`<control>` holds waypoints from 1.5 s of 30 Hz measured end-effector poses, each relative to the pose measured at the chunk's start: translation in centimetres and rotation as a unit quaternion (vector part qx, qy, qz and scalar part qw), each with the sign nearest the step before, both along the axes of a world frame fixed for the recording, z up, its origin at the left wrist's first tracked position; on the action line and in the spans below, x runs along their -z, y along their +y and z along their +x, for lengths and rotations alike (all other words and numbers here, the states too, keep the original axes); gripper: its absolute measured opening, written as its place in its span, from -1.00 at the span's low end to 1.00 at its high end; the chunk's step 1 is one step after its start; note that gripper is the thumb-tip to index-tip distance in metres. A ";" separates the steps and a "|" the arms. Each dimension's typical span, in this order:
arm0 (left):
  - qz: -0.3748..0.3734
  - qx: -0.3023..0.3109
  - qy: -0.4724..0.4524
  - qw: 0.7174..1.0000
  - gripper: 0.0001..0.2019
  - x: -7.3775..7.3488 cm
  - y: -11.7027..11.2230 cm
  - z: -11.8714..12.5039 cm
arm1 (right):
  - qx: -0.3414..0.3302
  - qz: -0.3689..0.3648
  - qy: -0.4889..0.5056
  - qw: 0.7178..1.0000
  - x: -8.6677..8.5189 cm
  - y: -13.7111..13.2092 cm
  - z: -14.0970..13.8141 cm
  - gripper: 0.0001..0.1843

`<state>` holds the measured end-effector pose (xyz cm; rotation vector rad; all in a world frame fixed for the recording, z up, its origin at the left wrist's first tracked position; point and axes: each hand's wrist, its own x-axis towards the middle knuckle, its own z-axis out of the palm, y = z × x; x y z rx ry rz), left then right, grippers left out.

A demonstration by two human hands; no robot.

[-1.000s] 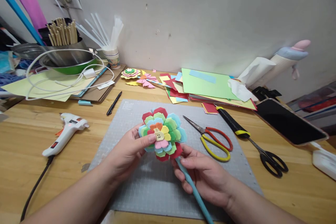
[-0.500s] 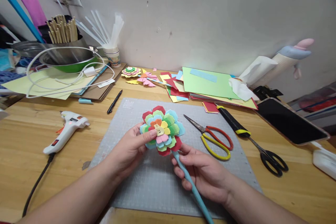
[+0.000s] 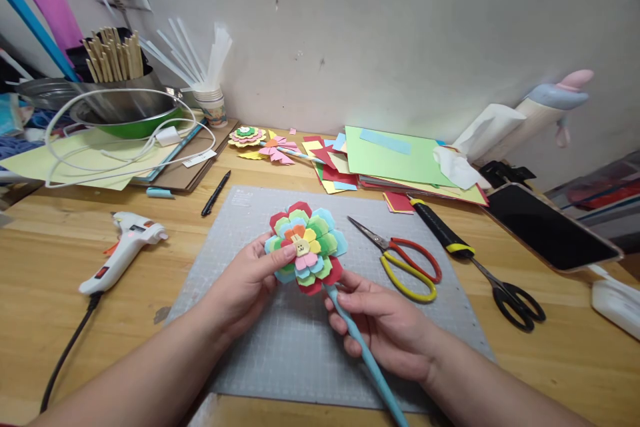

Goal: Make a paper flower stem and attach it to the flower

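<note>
A: Where was the paper flower (image 3: 326,241), and what did your left hand (image 3: 245,280) have of it?

B: You held it over the grey cutting mat (image 3: 295,353), its layered petals turned up towards you. Your left hand was clamped on the bloom, thumb pressed at the edge of the small cream face (image 3: 301,248) in the middle, the other fingers mostly hidden behind the petals.

A: And your right hand (image 3: 385,320)?

B: That one was closed round the blue stem (image 3: 367,355), just below the petals; from there the stem slanted down to the right, past the bottom of your view.

A: What lay about you?

B: Scissors (image 3: 384,245) with red and yellow handles lay on the mat, beyond your right hand. On the worktop (image 3: 30,293) to your left lay a white glue gun (image 3: 120,253), well apart from both hands, and a black pen (image 3: 216,193) near the mat's far left corner.
</note>
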<state>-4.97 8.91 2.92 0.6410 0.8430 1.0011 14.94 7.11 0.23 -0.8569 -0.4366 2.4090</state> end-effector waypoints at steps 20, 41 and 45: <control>0.048 -0.096 0.117 0.987 -0.52 0.5 0.2 0.2 | 0.011 0.054 -0.017 0.998 -0.9 0.0 0.2 -0.63; 0.167 -0.009 0.290 0.942 -0.38 1.2 -0.5 -0.3 | 0.042 0.196 -0.142 0.969 -1.4 -0.1 0.0 -0.64; 0.125 0.071 0.206 0.968 -0.34 1.2 -0.3 -0.4 | 0.033 0.219 -0.183 0.958 -1.2 0.0 0.2 -0.64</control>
